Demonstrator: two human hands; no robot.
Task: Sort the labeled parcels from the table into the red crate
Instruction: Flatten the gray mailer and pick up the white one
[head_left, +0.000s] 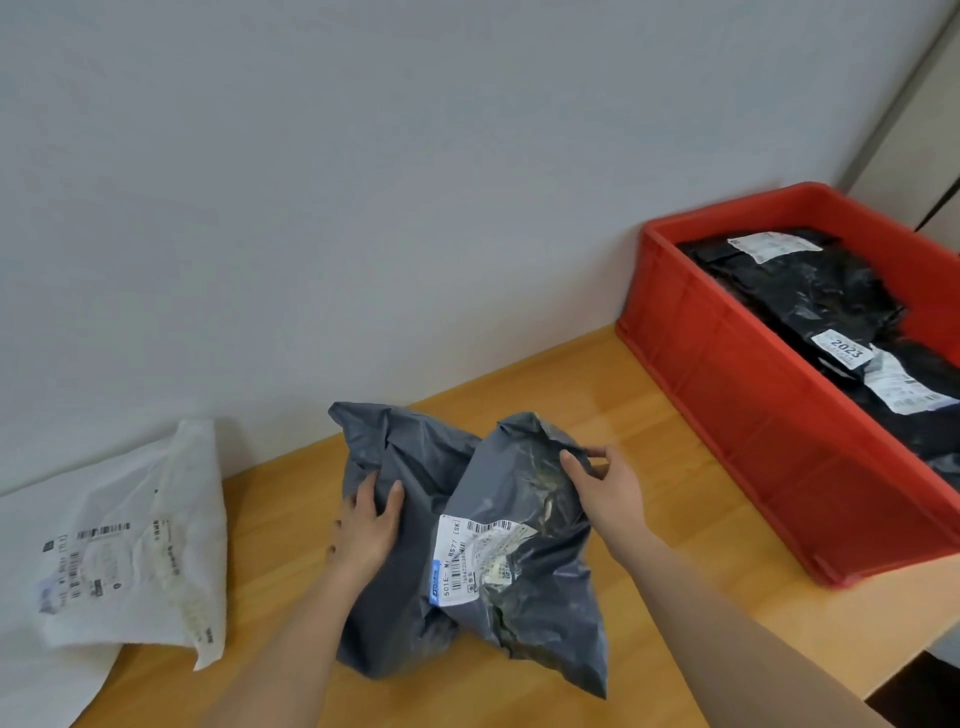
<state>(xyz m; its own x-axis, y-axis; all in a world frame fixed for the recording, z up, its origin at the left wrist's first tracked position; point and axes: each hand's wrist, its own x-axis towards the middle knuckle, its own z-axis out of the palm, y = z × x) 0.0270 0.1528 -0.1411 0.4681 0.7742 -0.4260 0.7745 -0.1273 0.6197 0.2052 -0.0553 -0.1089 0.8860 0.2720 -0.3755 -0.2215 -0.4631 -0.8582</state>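
two hands hold one grey parcel (467, 551) in the middle of the wooden tabletop (597, 395). the parcel is a crumpled plastic mail bag, and it rests on the tabletop with its upper part lifted and folded. a white shipping label (475, 556) with barcodes is stuck on its front side, wrinkled, and it faces up toward the camera. the left hand (366, 525) lies on the left part of the bag, the fingers are curled into the plastic and the thumb presses a fold. the right hand (605, 486) grips the top right edge of the bag, with fingers and thumb closed round the plastic.

to the left, well apart from the grey parcel, a white parcel (140, 551) lies flat on the tabletop, near the wall. it has printed barcodes on its surface, and the text is too blurred to read.

to the right, the red crate (753, 415) stands on the tabletop, near the wall. inside it there are several black parcels (810, 291) with white labels; one label (842, 349) shows the number 2023. the crate is well apart from both hands.

behind everything there is a plain grey wall (363, 182).
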